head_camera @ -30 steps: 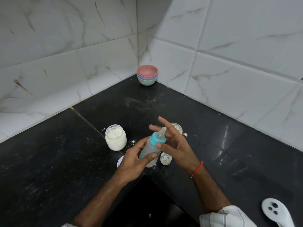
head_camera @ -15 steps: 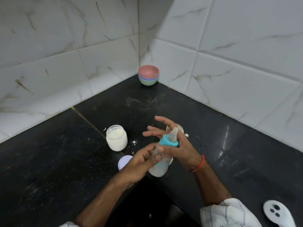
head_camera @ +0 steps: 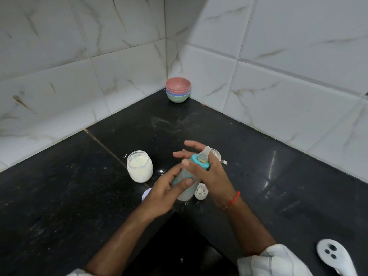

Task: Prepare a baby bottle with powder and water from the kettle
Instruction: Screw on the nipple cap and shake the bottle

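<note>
Now the bottle [head_camera: 186, 181] is held tilted between both hands just above the near edge of the table [head_camera: 59, 196], with its teat leaning up and away from the person. A second ago it stood lower and more upright, with the right hand's fingers spread beside the teat. Since then the right hand [head_camera: 211, 174] has turned around the teal collar [head_camera: 201, 161], thumb in front and fingers behind, while the left hand [head_camera: 167, 194] has kept its grip closed round the body, thumb across the front. That reads as the collar being screwed tight, so filling appears done and sealing is under way; shaking would plausibly follow. Whether the thread is fully seated cannot be told.

Nearest, a white handle-like object [head_camera: 334, 255] lies at the right edge. A pale lid [head_camera: 146, 194] and a small white cap [head_camera: 201, 193] sit on the table just beside the bottle. An open powder jar [head_camera: 139, 166] stands to the left, with spilled powder close by. A metal vessel [head_camera: 218, 156] is mostly hidden behind the right hand. Farther back, stacked bowls [head_camera: 177, 92] occupy the corner where two white marble-tiled walls [head_camera: 278, 76] meet. The table itself is black, polished and speckled.
</note>
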A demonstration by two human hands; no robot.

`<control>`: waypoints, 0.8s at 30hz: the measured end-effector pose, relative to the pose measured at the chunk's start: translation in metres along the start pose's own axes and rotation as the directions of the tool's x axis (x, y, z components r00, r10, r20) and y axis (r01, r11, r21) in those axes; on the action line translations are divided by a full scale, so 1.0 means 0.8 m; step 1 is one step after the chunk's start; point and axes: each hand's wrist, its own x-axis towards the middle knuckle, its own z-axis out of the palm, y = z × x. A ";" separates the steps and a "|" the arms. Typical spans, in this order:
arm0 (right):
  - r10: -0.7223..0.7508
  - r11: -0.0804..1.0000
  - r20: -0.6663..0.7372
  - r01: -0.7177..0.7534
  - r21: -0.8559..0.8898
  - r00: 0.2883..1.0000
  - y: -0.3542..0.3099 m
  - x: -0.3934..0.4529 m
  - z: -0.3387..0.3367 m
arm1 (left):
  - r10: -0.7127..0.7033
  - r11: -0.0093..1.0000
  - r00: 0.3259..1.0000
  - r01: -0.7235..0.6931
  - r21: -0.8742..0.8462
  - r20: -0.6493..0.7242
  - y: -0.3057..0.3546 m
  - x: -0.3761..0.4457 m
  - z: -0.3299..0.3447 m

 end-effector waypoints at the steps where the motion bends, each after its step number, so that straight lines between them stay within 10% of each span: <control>1: 0.007 1.000 0.127 -0.010 0.019 0.992 -0.005 0.001 -0.011 | -0.021 0.998 0.998 0.025 -0.051 0.060 0.006 0.000 -0.003; 4: 0.024 1.000 0.272 -0.019 -0.022 0.962 -0.014 0.007 -0.021 | -0.028 0.993 0.994 0.040 -0.110 0.107 0.015 0.000 -0.003; 15: 0.090 0.996 -0.379 -0.075 0.056 0.921 0.001 0.010 0.030 | 0.089 0.979 0.983 -0.057 0.197 -0.158 -0.005 0.003 0.018; 24: -0.154 0.961 -0.165 0.109 -0.253 0.974 0.017 -0.008 0.001 | -0.064 0.993 0.983 0.081 0.090 -0.174 -0.009 0.000 0.005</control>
